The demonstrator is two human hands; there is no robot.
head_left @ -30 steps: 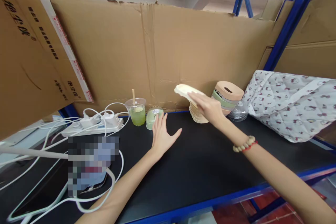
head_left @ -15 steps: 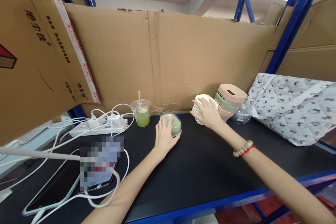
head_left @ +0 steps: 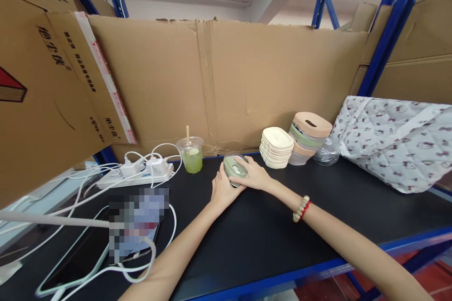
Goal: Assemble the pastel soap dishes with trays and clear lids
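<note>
Tablet (head_left: 76, 259) and looping white cables (head_left: 139, 267) crowd the near left of the black table (head_left: 268, 240). Beyond, both hands, left (head_left: 223, 189) and right (head_left: 254, 175), curl around a small green-lidded container (head_left: 234, 169), rounded, its sides clear. A green drink (head_left: 192, 161) stands left; right, cream lids (head_left: 277, 148) and lidded containers (head_left: 308, 135) stand stacked.

a single head-worn view from above the near table edge, facing forward and down
</note>
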